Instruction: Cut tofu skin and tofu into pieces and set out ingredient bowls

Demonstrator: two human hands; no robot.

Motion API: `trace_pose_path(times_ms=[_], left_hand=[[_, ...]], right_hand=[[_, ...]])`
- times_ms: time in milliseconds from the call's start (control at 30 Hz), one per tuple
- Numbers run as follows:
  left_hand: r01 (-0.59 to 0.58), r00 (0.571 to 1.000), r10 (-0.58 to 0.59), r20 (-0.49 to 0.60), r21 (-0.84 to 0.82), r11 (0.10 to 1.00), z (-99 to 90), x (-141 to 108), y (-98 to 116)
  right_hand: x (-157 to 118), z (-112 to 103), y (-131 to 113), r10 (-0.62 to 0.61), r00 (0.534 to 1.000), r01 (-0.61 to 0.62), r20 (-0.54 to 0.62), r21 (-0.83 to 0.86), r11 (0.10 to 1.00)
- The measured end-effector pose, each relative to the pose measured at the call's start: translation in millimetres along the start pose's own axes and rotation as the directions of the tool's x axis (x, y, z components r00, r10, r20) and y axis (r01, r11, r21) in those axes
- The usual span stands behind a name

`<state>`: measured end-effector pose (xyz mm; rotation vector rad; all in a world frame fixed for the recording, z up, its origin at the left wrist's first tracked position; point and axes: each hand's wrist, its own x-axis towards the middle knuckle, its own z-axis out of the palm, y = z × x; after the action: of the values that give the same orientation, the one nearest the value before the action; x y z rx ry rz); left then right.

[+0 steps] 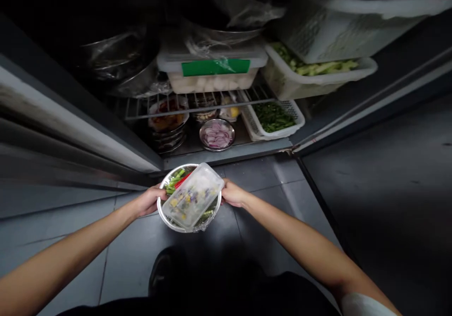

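Upper basket (353,28) cut off by the top edge, flowers-like bits under the cloudy lid (193,196) unclear.

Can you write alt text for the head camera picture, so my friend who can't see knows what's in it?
Two hands, left and right, hold a round bowl of green vegetables with a clear box on top. Beyond it, an open fridge holds a bowl of sliced onions, baskets of greens and a green-labelled tub.

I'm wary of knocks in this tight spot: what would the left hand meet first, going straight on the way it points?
The left hand would meet the round bowl it holds, then probably the translucent container on top, though depth is unclear.
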<state>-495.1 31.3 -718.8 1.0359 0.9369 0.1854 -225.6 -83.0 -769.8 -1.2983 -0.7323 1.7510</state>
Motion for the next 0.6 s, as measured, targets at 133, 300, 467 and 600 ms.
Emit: trace_pose_path(times_ms=[133, 300, 467, 600], left_hand=[[-0.156, 0.914, 0.362, -0.185, 0.662, 0.733, -20.8, -21.6, 17.2], [0.157, 0.862, 0.495, -0.111, 0.986, -0.052, -21.5, -31.6, 34.9], [0.294, 0.913, 0.378, -0.151, 0.887, -0.356, -5.8, -4.6, 39.1], [0.316, 0.908, 0.365, -0.203, 0.906, -0.283, 2.7, -13.1, 20.0]], right_hand=[[-1.8, -11.8, -24.4, -0.093, 0.989, 0.093, -0.117, -0.004, 0.996], [14.6, -50.2, -67.4, -0.207, 0.915, 0.260, -0.346, 0.115, 0.959], [60.3, -64.6, -96.4, -0.123, 0.798, 0.340, -0.590, 0.272, 0.900], [88.6, -76.2, -100.1, -0.125, 0.723, 0.405, -0.680, 0.270, 0.874]])
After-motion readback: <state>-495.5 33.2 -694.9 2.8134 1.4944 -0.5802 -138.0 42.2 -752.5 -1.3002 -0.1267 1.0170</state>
